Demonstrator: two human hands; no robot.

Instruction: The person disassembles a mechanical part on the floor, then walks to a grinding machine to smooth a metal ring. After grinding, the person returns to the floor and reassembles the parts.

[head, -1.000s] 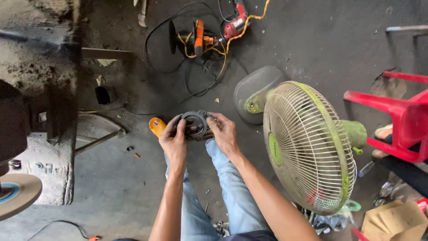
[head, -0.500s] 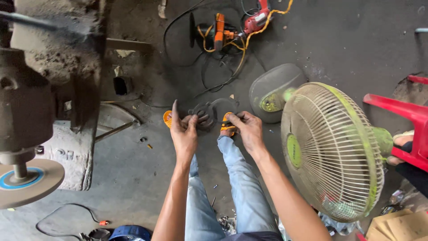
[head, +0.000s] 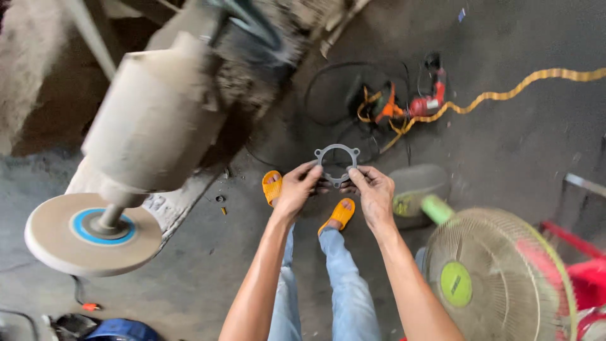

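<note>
Above sandals (head: 307,201), metal ring (head: 337,164), both hands' fingers (head: 314,172) pinching

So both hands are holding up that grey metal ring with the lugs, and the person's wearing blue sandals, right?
Not quite: the sandals are orange, not blue, as the head view shows. The rest holds: the left hand and right hand hold the grey metal ring.

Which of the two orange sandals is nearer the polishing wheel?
The sandal below the left hand; the other sandal lies nearer the fan.
</note>
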